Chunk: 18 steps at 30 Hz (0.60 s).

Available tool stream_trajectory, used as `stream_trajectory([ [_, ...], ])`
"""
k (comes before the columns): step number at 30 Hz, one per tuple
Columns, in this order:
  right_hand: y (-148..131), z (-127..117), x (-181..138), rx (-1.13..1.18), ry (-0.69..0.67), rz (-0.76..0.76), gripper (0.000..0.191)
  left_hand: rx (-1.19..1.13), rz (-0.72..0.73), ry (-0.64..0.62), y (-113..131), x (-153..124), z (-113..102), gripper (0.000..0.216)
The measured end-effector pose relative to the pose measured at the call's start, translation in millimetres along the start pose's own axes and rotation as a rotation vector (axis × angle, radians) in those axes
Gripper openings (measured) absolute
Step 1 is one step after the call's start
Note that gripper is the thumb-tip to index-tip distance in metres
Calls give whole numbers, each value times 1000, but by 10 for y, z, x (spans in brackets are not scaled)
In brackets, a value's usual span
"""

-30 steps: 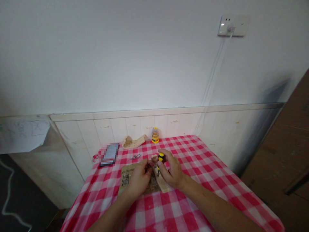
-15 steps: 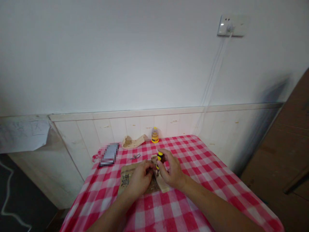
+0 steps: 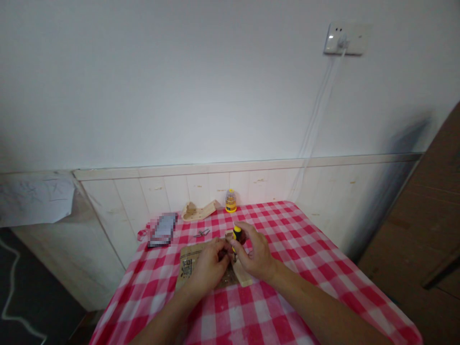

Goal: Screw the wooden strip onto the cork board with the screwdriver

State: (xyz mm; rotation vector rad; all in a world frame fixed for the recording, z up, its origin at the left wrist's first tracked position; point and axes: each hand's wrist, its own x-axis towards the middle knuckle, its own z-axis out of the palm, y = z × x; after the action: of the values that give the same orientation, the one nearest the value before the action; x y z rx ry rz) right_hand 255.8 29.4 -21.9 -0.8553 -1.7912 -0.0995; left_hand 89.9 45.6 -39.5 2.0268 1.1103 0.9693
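My right hand (image 3: 254,254) is closed round a short yellow and black screwdriver (image 3: 236,235), held upright with its tip down on a light wooden piece (image 3: 241,275). My left hand (image 3: 206,266) rests beside it, fingers pinched at the screwdriver's tip on something too small to make out. Both hands lie over a brown board (image 3: 187,265) with printed characters, on the red and white checked tablecloth (image 3: 287,249).
Behind the hands lie a few loose screws (image 3: 202,233), a dark phone-like slab (image 3: 163,229), another shaped wooden part (image 3: 199,210) and a small yellow bit holder (image 3: 230,201) by the panelled wall. A cable hangs from a wall socket (image 3: 345,38).
The screwdriver handle has turned slightly in my right hand's fingers and sits a little lower. My left hand has stayed at the tip.
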Motion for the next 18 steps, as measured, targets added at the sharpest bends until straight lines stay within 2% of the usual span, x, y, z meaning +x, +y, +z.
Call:
stream_trajectory([
  [18, -24, 19, 32, 6, 28, -4, 36, 52, -16, -22, -16, 4, 11, 9],
])
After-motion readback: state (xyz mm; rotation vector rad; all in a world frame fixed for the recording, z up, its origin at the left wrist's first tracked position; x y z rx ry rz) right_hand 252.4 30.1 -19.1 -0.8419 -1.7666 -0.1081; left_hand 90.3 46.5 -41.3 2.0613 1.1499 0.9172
